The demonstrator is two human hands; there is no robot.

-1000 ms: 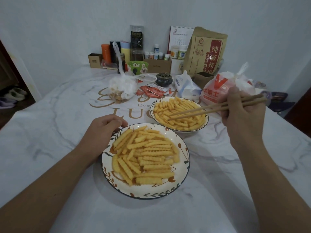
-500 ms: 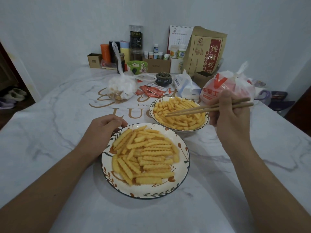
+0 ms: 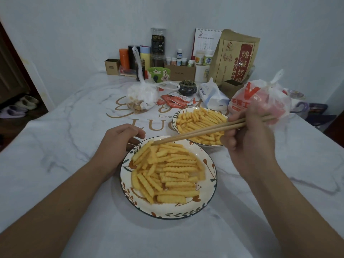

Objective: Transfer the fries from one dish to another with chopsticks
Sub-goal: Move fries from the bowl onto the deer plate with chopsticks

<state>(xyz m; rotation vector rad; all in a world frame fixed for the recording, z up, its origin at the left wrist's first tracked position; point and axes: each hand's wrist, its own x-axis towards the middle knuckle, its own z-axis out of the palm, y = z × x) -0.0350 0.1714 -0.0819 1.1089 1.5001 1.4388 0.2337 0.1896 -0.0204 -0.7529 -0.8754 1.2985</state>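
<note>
Your right hand [image 3: 249, 144] has swung the wooden chopsticks [image 3: 201, 132] from the far fry-filled bowl [image 3: 175, 121] at 1 o'clock to the near floral plate [image 3: 208, 183]; its grip pinches them, tips closed, touching crinkle-cut fries [image 3: 167, 172] at 12 o'clock. Your left hand [image 3: 119, 146], loosely curled, steadies the rim at 10 o'clock. Next, I judge, you pick a fry.

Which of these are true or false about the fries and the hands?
1. The right hand holds the chopsticks. True.
2. The chopstick tips are over the far dish. False: they reach the back of the near dish, at its fries.
3. The left hand rests beside the near dish's rim. True.
4. The far dish is empty. False: it holds fries too.
5. A fry is lifted in the chopsticks. False: none is raised off the pile.
</note>
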